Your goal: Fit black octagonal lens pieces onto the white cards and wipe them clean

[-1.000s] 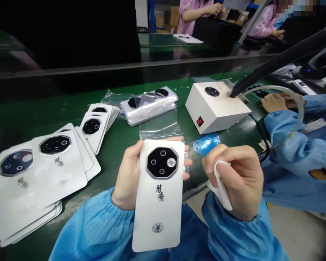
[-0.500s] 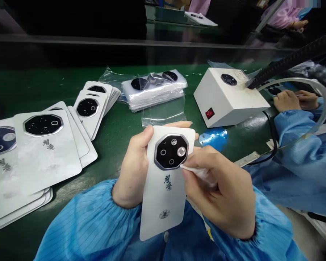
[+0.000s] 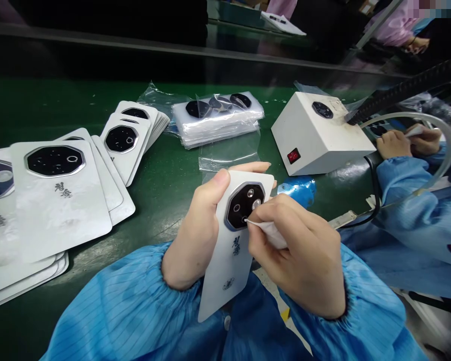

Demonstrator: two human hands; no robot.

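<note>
As left hand [image 3: 190,235] grips card [image 3: 225,276], black brush characters [image 3: 235,245], right hand [image 3: 300,260] holding cloth [image 3: 270,234]

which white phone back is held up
The phone back in the left hand, white wipe at its black camera octagon; the others lie piled on the green bench.

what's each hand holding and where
Left hand grips a white phone back panel by its upper edges; right hand pinches a white wipe near its tip.

This is a factory production line: workers in blue striped anti-static smocks [image 3: 108,296] sit along a green conveyor bench [image 3: 60,103], among stacks of identical white printed cards [image 3: 56,200] and a white bench-top switch box [image 3: 319,140].
</note>
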